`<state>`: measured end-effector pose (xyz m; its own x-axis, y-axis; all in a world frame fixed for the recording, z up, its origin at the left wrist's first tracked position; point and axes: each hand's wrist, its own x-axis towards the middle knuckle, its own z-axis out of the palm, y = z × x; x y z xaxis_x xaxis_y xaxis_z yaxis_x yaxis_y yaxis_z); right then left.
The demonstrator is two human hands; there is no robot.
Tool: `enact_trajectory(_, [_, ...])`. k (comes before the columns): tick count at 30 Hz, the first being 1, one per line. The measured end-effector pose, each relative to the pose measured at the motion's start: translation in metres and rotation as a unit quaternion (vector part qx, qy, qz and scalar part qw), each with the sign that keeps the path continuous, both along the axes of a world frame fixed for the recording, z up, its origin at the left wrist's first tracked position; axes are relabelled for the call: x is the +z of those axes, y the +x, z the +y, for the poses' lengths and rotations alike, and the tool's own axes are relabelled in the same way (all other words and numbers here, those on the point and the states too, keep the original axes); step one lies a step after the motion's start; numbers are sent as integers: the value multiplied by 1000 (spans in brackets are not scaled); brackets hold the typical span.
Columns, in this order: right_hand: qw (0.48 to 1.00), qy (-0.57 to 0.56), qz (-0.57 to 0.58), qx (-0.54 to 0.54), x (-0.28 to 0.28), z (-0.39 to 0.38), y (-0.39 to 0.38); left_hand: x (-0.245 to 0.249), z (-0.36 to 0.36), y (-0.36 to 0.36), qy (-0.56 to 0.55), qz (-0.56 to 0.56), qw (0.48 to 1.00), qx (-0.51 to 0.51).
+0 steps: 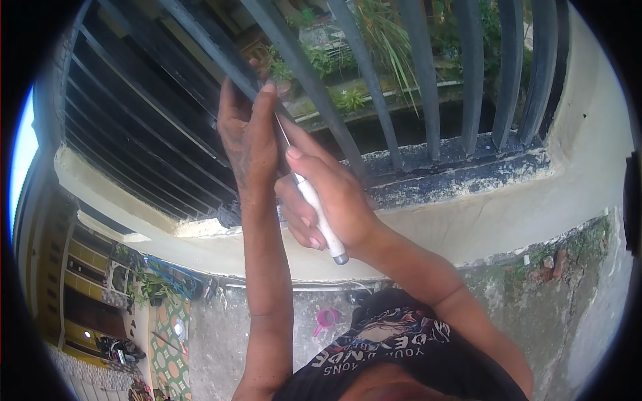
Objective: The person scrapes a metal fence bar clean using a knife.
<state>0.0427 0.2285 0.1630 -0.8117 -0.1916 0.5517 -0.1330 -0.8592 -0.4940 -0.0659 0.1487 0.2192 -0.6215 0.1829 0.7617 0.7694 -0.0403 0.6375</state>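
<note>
My right hand (328,200) is wrapped round the white handle of a tool with a long thin metal shaft (313,204); the handle ends in a grey cap. Its kind is hard to tell, as the tip is hidden near my left thumb. My left hand (249,137) is closed around a dark grey metal bar (231,57) of the window grille, fingers behind it and thumb in front. The shaft runs up from my right fist toward the left thumb, alongside that bar. Whether the left fingers also pinch something small is hidden.
More grille bars (374,87) stand left and right, set in a worn ledge (461,175). Plants (321,63) grow behind them. Below the pale wall, a pink dipper (326,321) lies on the concrete floor. Broken red brick (554,265) is at the right.
</note>
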Motion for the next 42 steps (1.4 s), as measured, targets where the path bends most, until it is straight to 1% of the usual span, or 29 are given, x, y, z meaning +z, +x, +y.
enact_trajectory(2, [1000,-2,0,-5,-2,-4,-2,2,0,2,-21,16,999,22])
enact_trajectory(4, [1000,-9,0,-5,-16,-9,-9,-10,2,0,-11,12,1000,9])
enact_trajectory(5, [1000,-17,-14,-3,-22,-11,-9,-18,1,-6,-23,6,1000,10])
enact_trajectory(6, [1000,-17,-14,-3,-19,-7,-6,-17,1,-6,-23,6,1000,11])
enact_trajectory(8, [998,-44,-18,39,-10,1,1,-12,1,-7,-35,5,999,6])
enact_trajectory(9, [997,-50,5,50,-4,3,0,-4,3,-3,-20,5,1000,2])
enact_trajectory(10, [997,-51,3,53,-2,1,-1,2,-1,-6,-37,4,999,20])
enact_trajectory(12, [1000,-20,3,11,3,-2,-2,4,-2,-5,-46,1,998,33])
enact_trajectory(13, [1000,-15,5,1,-3,-6,-6,-2,0,-6,-30,9,999,15])
enact_trajectory(14, [1000,-14,6,2,-9,-8,-8,-11,2,-10,-14,18,1000,-4])
enact_trajectory(15, [1000,-20,-9,5,-12,-9,-7,-16,1,-9,-42,-3,999,11])
enact_trajectory(17, [999,-28,-22,20,-16,-3,-5,-16,2,-12,-35,4,999,6])
enact_trajectory(20, [999,-27,1,34,2,6,1,-5,2,-5,-30,1,1000,-6])
enact_trajectory(22, [1000,-15,0,23,1,2,-3,-1,2,-4,-24,-20,999,11])
enact_trajectory(23, [1000,-13,-4,13,-8,-2,-7,-8,2,-6,-14,9,1000,1])
enact_trajectory(24, [1000,-12,-8,2,-13,-5,-9,-16,5,-7,-18,17,1000,18])
enact_trajectory(26, [1000,-9,-20,-6,-22,-3,-9,-26,6,-6,2,-44,999,-20])
enact_trajectory(29, [998,-34,-2,45,-7,10,-2,-11,6,-5,-15,-22,1000,-7])
enact_trajectory(32, [999,-35,4,38,-2,7,-5,-8,5,-10,2,-15,1000,-13])
enact_trajectory(33, [999,-33,4,31,-8,3,-8,-10,9,-4,23,-15,999,-19])
enact_trajectory(34, [999,-32,7,31,-14,0,-9,-15,8,-6,24,-12,999,-19])
enact_trajectory(36, [1000,-14,-26,-2,-17,-2,-9,-24,8,-9,-5,-16,1000,5])
enact_trajectory(38, [1000,-15,-25,3,-11,5,-6,-16,8,-6,-9,-25,1000,-4])
enact_trajectory(40, [999,-23,10,43,3,9,-1,2,4,-1,-6,-42,999,-16])
enact_trajectory(41, [999,-20,12,34,7,6,0,5,2,-3,-11,-11,1000,-3])
enact_trajectory(42, [999,-19,14,37,5,2,-2,4,1,-2,-10,-9,1000,-1])
